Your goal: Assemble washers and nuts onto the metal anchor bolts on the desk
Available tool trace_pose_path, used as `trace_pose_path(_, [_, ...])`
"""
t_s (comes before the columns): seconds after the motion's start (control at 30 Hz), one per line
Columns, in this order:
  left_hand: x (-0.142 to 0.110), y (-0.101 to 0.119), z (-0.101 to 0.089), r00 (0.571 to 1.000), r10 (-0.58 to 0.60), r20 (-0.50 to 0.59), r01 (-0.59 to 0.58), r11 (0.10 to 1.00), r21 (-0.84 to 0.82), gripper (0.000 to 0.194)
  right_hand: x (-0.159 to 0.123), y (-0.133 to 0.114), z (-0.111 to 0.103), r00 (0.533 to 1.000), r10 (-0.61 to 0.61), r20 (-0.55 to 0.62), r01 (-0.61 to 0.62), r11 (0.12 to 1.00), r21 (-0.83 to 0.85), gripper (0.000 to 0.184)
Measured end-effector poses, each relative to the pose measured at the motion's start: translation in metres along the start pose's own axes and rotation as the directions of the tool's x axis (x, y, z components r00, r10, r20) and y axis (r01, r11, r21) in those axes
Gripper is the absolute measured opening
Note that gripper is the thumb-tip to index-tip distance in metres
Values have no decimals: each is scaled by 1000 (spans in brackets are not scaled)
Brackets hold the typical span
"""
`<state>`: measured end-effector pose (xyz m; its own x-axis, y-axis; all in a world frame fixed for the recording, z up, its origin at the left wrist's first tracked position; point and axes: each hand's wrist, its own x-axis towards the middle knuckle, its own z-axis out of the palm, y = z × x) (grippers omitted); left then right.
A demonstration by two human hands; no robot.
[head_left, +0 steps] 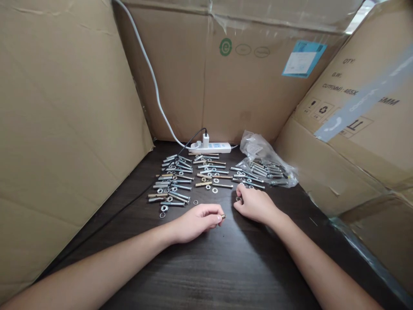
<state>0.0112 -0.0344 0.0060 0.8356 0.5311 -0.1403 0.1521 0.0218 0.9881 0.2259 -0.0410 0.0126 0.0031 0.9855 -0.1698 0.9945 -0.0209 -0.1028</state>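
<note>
Curled fingers of my left hand [200, 220] hold a small brass-coloured sleeve [223, 216], its end poking out past the fingertips. To the right, my right hand [253, 203] is low over the table with thumb and forefinger pinched at a small metal ring [238, 199], apparently a washer. Beyond both hands lie rows of bolts [222, 186], sleeves [158, 196], nuts [164, 208] and washers [215, 190], sorted loosely in columns. A single loose washer [195, 202] rests just behind my left hand.
A clear plastic bag [258, 148] with more bolts lies at the back right. Behind the rows stands a white power strip [222, 147] with a charger [205, 140]. A black cable [119, 210] crosses the left side. Cardboard walls [180, 77] enclose the dark table [206, 275].
</note>
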Motion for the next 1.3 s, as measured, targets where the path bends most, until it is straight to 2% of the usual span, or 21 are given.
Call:
trace_pose_path(0.47, [0,2,0,1000,-11,4,11,1000,4,24,-2,3,0,1000,-5,-11,5,1000,19,13])
trace_pose_path(0.73, [-1,3,1,1000,-13,-8,13,1000,-15,26,-2,8,0,999,-47,-9,48,999,11,3])
trace_pose_path(0.8, [-1,3,1,1000,-21,-10,20,999,-28,26,-4,9,-1,996,-84,-22,85,995,60,5])
trace_pose_path(0.9, [1,0,-2,999,-16,-29,14,998,-56,27,-14,6,-6,978,-203,-56,210,959,193,11])
trace_pose_path(1.0, [3,-2,-5,994,10,-113,-21,995,-97,26,-25,-4,-8,942,-310,-128,333,907,256,12])
trace_pose_path(1.07, [0,-2,-2,982,79,-170,-80,997,-3,25,-29,-12,-7,918,-363,-157,393,882,260,11])
trace_pose_path(1.1, [-3,-2,2,975,150,-166,-133,985,111,24,-29,-14,-5,909,-383,-165,415,872,261,11])
trace_pose_path(1.13, [-6,-2,7,968,220,-119,-183,947,263,23,-29,-16,-3,902,-398,-169,430,864,263,11])
trace_pose_path(1.2, [-15,-2,22,954,280,109,-297,830,472,13,-28,-18,2,890,-422,-171,454,851,263,12])
trace_pose_path(1.23, [-18,-3,30,932,285,223,-361,778,514,9,-28,-20,4,884,-435,-172,467,844,263,13])
trace_pose_path(1.3, [-23,-6,43,879,334,340,-473,692,545,8,-28,-25,9,863,-472,-181,505,818,274,16])
